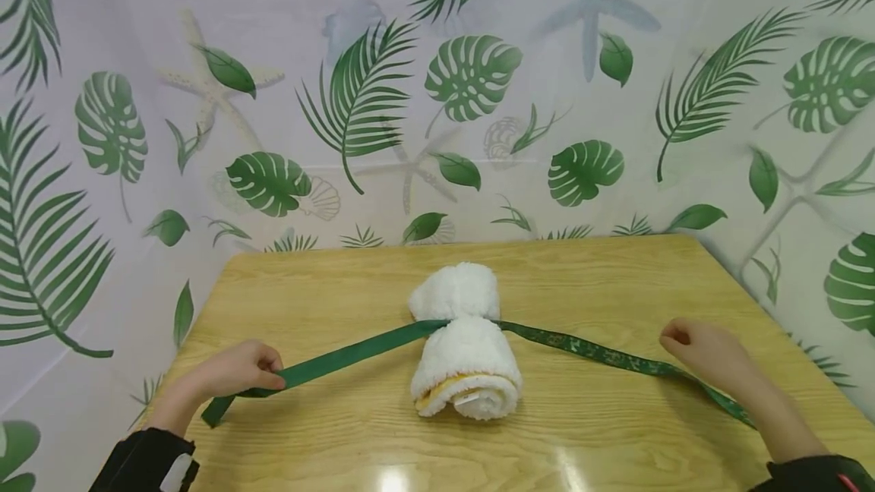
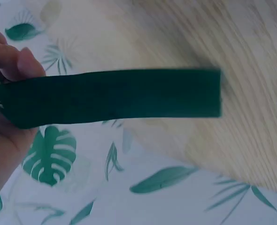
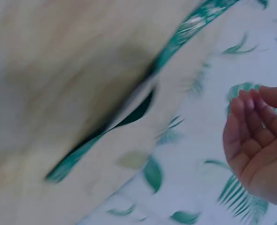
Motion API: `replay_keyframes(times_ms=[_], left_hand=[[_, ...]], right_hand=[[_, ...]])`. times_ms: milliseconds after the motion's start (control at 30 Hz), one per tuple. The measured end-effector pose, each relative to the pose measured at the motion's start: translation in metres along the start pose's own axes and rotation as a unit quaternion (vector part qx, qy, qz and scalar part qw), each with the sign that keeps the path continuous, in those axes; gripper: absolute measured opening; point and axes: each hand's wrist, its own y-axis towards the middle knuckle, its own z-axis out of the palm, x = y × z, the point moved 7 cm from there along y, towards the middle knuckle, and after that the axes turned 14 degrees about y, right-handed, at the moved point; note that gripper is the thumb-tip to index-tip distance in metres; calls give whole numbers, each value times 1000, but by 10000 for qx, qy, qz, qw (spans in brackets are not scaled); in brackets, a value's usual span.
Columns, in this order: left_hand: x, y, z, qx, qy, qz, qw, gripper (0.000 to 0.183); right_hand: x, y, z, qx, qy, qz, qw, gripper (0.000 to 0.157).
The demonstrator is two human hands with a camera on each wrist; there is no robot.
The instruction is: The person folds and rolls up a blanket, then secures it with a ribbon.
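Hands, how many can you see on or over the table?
2. The left hand pinches the green ribbon, left of the rolled white towel. The right hand is over the table's right side, holding nothing.

Green leaves [image 1: 472, 76] and starfish [image 1: 595, 3] pattern the white backdrop [image 1: 588, 116] behind a wood-grain table [image 1: 328, 424]
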Motion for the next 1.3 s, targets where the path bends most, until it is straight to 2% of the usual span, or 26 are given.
replay_keyframes(times_ms=[100, 200, 333, 433, 533, 633, 767, 833, 1000, 1133, 1233, 1300], left_hand=[[-6, -14, -13, -222, -126, -63, 9997, 16], [-21, -21, -28, -583, -57, -7, 9983, 18], [-42, -21, -45, -978, 251, 71, 9949, 21], [-54, -17, -48, -1141, 380, 124, 9927, 21], [-60, -14, -45, -1220, 383, 247, 9915, 19], [-62, -12, -39, -1218, 332, 386, 9913, 19], [-57, -16, -34, -1172, 318, 403, 9918, 19], [-54, -18, -32, -1096, 233, 341, 9931, 19], [-52, -18, -32, -921, 90, 215, 9955, 20], [-56, -16, -35, -978, 200, 86, 9950, 19], [-62, -15, -41, -1341, 605, -63, 9891, 14], [-74, -15, -45, -1810, 1203, -44, 9761, 10]], right_hand=[[51, 21, 6, -222, 196, -647, 9975, 17], [109, 49, 21, 77, 371, -1165, 9925, 15], [178, 89, 60, 964, 226, -1828, 9781, 14], [210, 112, 98, 1683, -165, -2082, 9634, 19], [221, 126, 132, 2231, -456, -1964, 9537, 26], [221, 129, 157, 2621, -637, -1761, 9467, 27], [220, 128, 172, 2808, -703, -1795, 9402, 12], [221, 126, 173, 2753, -595, -1806, 9424, 8], [216, 123, 167, 2569, -299, -1792, 9492, 11], [209, 121, 159, 2295, -34, -1928, 9540, 13], [211, 123, 151, 1897, -80, -2028, 9606, 15], [216, 126, 147, 1552, -280, -2049, 9660, 20]])
